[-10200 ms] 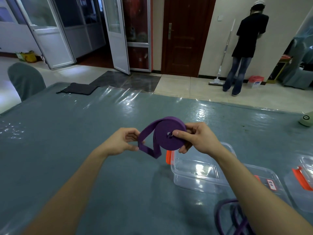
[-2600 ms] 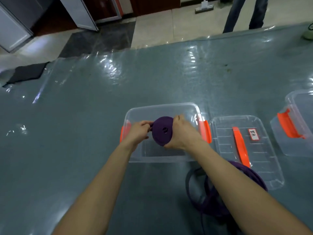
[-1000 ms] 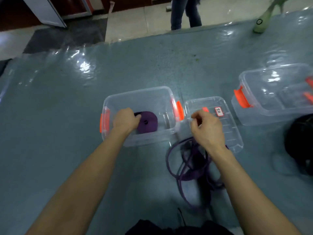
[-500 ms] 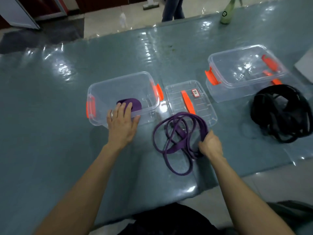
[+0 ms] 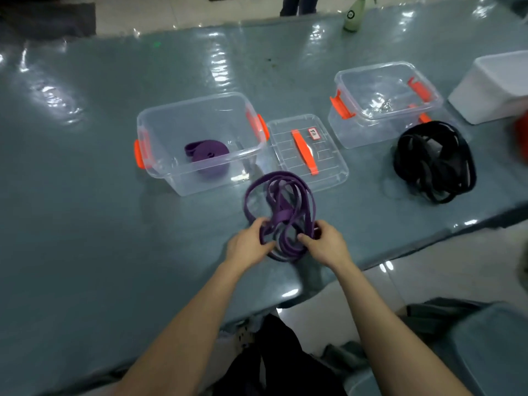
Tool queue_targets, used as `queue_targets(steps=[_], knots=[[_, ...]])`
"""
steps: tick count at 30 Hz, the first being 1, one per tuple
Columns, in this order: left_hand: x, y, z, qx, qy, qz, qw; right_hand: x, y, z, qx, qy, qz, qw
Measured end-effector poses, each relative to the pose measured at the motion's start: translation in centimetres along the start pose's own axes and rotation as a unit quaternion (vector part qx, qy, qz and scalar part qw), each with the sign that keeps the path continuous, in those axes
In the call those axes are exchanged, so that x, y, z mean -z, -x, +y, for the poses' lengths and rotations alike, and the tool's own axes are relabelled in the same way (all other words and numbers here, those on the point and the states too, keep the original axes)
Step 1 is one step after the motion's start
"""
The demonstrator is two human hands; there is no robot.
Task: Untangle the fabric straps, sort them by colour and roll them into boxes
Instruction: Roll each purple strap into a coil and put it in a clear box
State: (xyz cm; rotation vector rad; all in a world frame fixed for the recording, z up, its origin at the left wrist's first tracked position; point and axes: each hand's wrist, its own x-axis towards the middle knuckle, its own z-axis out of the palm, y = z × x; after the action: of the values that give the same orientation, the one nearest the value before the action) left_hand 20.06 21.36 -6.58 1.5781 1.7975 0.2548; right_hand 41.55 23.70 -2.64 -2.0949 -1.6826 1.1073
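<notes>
A rolled purple strap (image 5: pixel 208 155) lies inside the clear box (image 5: pixel 160 121) with orange clips at centre left. In front of that box a loose tangle of purple strap (image 5: pixel 281 204) lies on the table. My left hand (image 5: pixel 248 245) grips its near left loops and my right hand (image 5: pixel 324 244) grips its near right loops. A heap of black straps (image 5: pixel 434 161) sits to the right, in front of a second clear box (image 5: pixel 380 110) that holds no straps.
A clear lid (image 5: pixel 307 150) with an orange handle lies between the two boxes. A white tub (image 5: pixel 497 87) stands at the far right, a pale green bottle (image 5: pixel 353 15) at the back. The table edge (image 5: pixel 371 261) runs close behind my hands.
My left hand left the box, where the purple roll stays, and joined my right hand on the loose purple tangle. The view tilted down and right, showing more of the black straps.
</notes>
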Motion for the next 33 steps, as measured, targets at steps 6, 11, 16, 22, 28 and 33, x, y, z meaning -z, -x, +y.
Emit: queue_targets(steps=[6,11,16,22,28,33], knots=[[0.9,2.2,-3.2,0.036,0.091,0.151,0.984,-1.4,2.1,-1.9,0.034,0.042,-0.05,0.997],[7.5,8.7,-7.4,0.008,0.192,0.332,0.923,-5.1,4.2,-7.8,0.111,0.041,-0.101,0.988],[13.7,14.6,-10.3,0.008,0.222,0.464,0.857,-8.0,5.6,-15.6,0.172,0.068,-0.086,0.979],[14.6,17.2,-12.5,0.048,0.303,0.488,0.817,-10.5,10.1,-21.8,0.257,-0.084,-0.183,0.945],[14.2,18.3,-13.0,0.084,0.324,0.519,0.787,-13.0,12.1,-24.4,0.174,-0.106,-0.328,0.922],[13.9,18.3,-12.4,0.068,0.333,0.519,0.784,-13.6,11.4,-25.9,0.125,-0.151,-0.271,0.942]])
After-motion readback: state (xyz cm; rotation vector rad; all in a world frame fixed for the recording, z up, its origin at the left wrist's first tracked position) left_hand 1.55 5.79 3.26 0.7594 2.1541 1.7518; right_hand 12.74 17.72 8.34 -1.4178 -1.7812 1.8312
